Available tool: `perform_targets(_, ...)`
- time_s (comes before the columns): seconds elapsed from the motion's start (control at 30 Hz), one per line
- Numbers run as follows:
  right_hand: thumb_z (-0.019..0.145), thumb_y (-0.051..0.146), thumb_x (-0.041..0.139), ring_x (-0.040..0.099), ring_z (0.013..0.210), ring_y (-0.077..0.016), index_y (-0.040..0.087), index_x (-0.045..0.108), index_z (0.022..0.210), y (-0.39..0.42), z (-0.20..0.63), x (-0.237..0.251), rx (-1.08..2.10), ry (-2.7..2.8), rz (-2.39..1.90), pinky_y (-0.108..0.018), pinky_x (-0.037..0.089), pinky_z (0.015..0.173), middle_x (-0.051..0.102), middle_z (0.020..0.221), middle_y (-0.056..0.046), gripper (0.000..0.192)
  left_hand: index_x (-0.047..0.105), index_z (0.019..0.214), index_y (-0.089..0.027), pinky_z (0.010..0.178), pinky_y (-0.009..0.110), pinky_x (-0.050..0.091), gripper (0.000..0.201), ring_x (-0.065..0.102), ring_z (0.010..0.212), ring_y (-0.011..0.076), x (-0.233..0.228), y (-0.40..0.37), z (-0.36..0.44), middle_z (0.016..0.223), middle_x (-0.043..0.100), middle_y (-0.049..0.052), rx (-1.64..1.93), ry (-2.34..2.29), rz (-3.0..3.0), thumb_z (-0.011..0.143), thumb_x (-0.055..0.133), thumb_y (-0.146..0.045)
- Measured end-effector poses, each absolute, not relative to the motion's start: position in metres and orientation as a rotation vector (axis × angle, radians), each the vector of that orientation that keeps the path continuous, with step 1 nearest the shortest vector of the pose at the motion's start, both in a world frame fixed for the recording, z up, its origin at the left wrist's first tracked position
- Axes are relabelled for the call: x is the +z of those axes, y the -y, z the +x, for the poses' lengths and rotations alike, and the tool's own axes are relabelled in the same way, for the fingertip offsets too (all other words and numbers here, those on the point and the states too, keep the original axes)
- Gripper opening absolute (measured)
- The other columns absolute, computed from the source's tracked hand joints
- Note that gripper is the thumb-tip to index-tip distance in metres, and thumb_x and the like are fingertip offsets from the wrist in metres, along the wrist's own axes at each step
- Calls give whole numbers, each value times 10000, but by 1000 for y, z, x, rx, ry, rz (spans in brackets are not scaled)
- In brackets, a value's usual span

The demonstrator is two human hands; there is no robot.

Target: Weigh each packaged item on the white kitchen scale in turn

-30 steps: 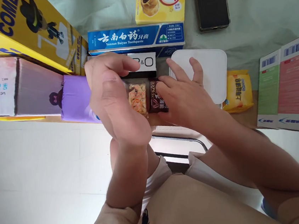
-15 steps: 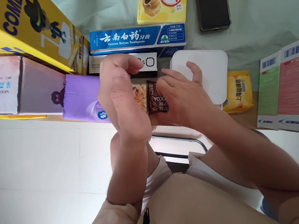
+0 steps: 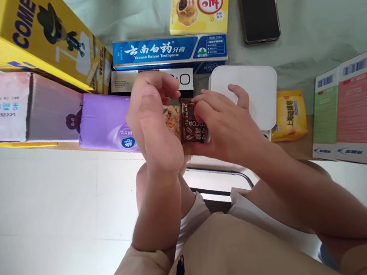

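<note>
My left hand [image 3: 154,125] is curled, thumb uppermost, its bent fingers reaching round the left and far sides of a clear nut snack packet [image 3: 172,120]. Part of that packet is hidden behind the hand. Right against it stands a dark brown cocoa snack packet [image 3: 188,121]. My right hand [image 3: 226,122] pinches the cocoa packet, thumb on the near side and index finger on the far side, with the other fingers raised. A black-and-white box [image 3: 122,83] lies just beyond both packets, and the blue toothpaste box [image 3: 148,53] lies behind it.
Left of my hands are a purple tissue pack [image 3: 103,124], a grey-and-pink box [image 3: 49,110] and a tall yellow box [image 3: 52,42]. To the right are a white square container [image 3: 260,85], a yellow packet [image 3: 291,115] and green-and-pink cartons [image 3: 348,111]. A phone [image 3: 258,7] lies at the back.
The view has shifted slightly. My left hand has moved a little to the right, and its fingers are nearer the cocoa packet. My right hand keeps its hold on the cocoa packet.
</note>
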State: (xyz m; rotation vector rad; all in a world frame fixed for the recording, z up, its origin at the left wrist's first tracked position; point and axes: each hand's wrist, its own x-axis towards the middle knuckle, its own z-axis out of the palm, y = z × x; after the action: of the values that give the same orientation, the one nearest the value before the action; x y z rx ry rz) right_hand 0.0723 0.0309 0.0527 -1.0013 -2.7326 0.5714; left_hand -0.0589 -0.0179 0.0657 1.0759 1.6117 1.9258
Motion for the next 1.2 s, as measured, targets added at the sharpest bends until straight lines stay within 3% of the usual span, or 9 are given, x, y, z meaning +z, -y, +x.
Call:
perform_targets(0.17, 868, 536, 725, 601, 1374, -340, 230, 591, 1164, -28, 78, 59, 484, 2691, -975, -567, 388, 1218, 628, 1483, -165, 447, 660, 824, -284, 793, 472, 461, 314, 600, 845, 241, 56, 16, -60, 878, 641, 51, 1965, -1568, 1065, 1035, 507, -460)
perform_targets(0.37, 874, 360, 682, 630, 1364, -318, 233, 601, 1083, -25, 107, 56, 289, 2485, -855, -459, 494, 1076, 630, 1482, -187, 258, 704, 958, -306, 876, 474, 498, 343, 636, 953, 255, 43, 17, -53, 992, 674, 48, 1780, -1459, 1239, 1071, 496, -555)
perform_targets(0.47, 860, 326, 662, 668, 1319, -348, 221, 622, 1118, -31, 127, 51, 214, 2415, -896, -486, 511, 1031, 640, 1460, -202, 282, 707, 975, -286, 830, 467, 499, 446, 653, 911, 246, 42, 15, -43, 961, 702, 45, 1719, -1386, 1369, 1074, 449, -637)
perform_targets(0.6, 809, 334, 697, 711, 1238, -378, 220, 656, 1146, -42, 148, 43, 105, 2395, -948, -532, 525, 972, 668, 1440, -191, 358, 692, 974, -273, 768, 439, 523, 414, 646, 858, 225, 44, 12, -33, 901, 689, 41, 1618, -1394, 1495, 1111, 417, -550)
perform_targets(0.77, 857, 315, 674, 647, 1391, -358, 237, 664, 1228, -48, 161, 39, 277, 2464, -980, -525, 552, 1057, 660, 1471, -174, 379, 704, 987, -279, 751, 433, 520, 371, 661, 860, 230, 41, 9, -27, 905, 689, 41, 1580, -1396, 1536, 1110, 443, -512)
perform_targets(0.93, 891, 319, 621, 496, 1574, -379, 292, 643, 1314, -51, 165, 50, 422, 2567, -1031, -584, 452, 1240, 588, 1599, -111, 424, 738, 970, -293, 813, 444, 492, 373, 667, 906, 239, 36, 6, -24, 943, 722, 45, 1616, -1409, 1503, 1094, 468, -519)
perform_targets(1.0, 906, 326, 591, 512, 1557, -376, 284, 648, 1276, -52, 168, 55, 451, 2466, -972, -585, 466, 1243, 633, 1534, -120, 377, 754, 977, -300, 809, 448, 475, 369, 668, 906, 242, 33, 4, -25, 938, 720, 45, 1643, -1429, 1492, 1081, 491, -536)
perform_targets(1.1, 941, 281, 523, 648, 1365, -302, 300, 648, 1182, -52, 173, 57, 442, 2135, -899, -525, 546, 1189, 718, 1272, -101, 272, 755, 969, -279, 778, 440, 466, 384, 660, 881, 223, 29, 2, -28, 910, 713, 42, 1696, -1428, 1530, 1086, 491, -533)
perform_targets(1.2, 943, 238, 499, 697, 1216, -245, 330, 628, 1109, -50, 175, 53, 477, 1897, -965, -471, 589, 1135, 696, 1117, -54, 229, 741, 980, -259, 791, 420, 473, 385, 656, 895, 206, 29, 3, -30, 921, 709, 40, 1674, -1460, 1564, 1104, 479, -512)
